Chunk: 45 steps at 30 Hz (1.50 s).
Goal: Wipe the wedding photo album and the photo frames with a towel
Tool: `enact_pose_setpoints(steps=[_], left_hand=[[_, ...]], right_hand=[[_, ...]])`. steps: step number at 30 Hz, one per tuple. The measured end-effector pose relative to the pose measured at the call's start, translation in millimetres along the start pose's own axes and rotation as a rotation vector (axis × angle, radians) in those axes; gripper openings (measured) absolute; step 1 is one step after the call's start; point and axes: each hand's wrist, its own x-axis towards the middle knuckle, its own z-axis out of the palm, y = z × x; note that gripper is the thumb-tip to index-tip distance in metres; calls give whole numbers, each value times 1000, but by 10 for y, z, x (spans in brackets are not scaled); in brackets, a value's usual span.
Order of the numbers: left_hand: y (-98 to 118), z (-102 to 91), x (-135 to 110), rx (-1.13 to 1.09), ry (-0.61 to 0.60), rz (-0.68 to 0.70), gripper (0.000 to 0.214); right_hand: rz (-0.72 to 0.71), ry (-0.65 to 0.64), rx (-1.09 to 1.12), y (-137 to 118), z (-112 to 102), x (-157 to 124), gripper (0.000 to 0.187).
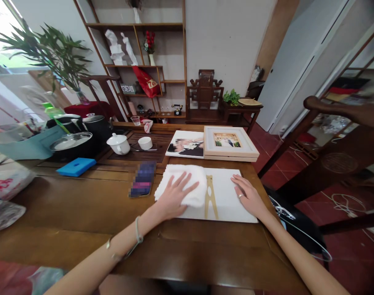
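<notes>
A white cloth (195, 199) lies over the left part of a flat white board (233, 205) on the wooden table. Spread fingers of my left hand (177, 192) press flat on the cloth. My right hand (246, 194) rests on the board's right edge, fingers stretched out, a ring on one of them. Between the hands, a gold-coloured stand leg (209, 196) with an oval hole runs down the board; the cloth's edge meets its left side. Whatever lies beneath the cloth is hidden.
Behind the board lie framed photos (230, 143) and a photo panel (185, 145). A phone (141, 180) is left of the cloth. Farther left are a blue block (76, 166), a lidded white teacup (118, 144) and a pan (72, 143). A wooden chair (337, 155) stands right.
</notes>
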Motion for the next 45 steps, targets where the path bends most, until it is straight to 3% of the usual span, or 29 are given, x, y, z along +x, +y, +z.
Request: enact_pose_setpoints(steps=[4, 8, 11, 18, 22, 26, 32, 35, 38, 45], left_hand=[[387, 63, -478, -16, -49, 14, 105], [481, 42, -568, -26, -95, 18, 106], [329, 11, -333, -24, -89, 15, 96], [-146, -11, 464, 11, 18, -78, 75], [-174, 2, 575, 42, 71, -109, 72], [-1, 28, 308, 36, 46, -100, 76], [393, 64, -405, -20, 1, -51, 93], [453, 63, -552, -52, -21, -21, 94], [354, 48, -398, -56, -20, -40, 88], [-62, 5, 486, 22, 38, -122, 69]], right_hand=[[-1, -2, -16, 3, 11, -7, 39], [-10, -5, -31, 8, 13, -7, 39], [-16, 2, -31, 6, 10, -2, 38], [-28, 11, -16, 14, 2, 8, 38], [-28, 16, 1, 38, 4, 14, 37], [-37, 0, -10, 49, 8, 14, 38], [-40, 12, 0, 62, 28, 8, 37], [-41, 14, -6, 68, 33, 8, 38], [-49, 23, -17, 67, 30, 8, 37], [-44, 3, -29, 39, 6, 18, 39]])
